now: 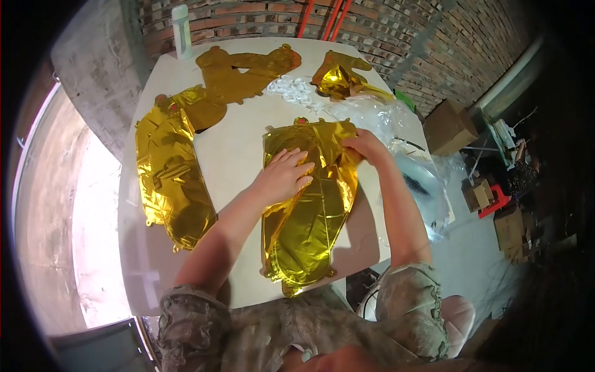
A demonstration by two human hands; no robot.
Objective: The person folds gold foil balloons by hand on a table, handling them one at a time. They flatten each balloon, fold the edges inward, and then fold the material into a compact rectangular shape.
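Note:
A flat gold foil balloon (pixel 304 242), uninflated and creased, lies lengthwise on the pale table in front of me. My left hand (pixel 285 177) rests on its upper left part with the fingers spread out. At the upper right edge, the fingers of my right hand (pixel 367 147) are closed on the foil. To the left lies another flat gold foil balloon (pixel 164 167), partly over a further gold foil piece (pixel 229 77) at the back. A crumpled gold foil balloon (pixel 338 79) sits at the back right.
White coiled string or ribbon (pixel 290 90) lies at the back of the table (pixel 232 146). Clear plastic bags (pixel 424 192) cover its right side. A bottle (pixel 181 32) stands at the back left corner. Cardboard boxes (pixel 451 127) and a red object (pixel 494 201) are beyond the right edge.

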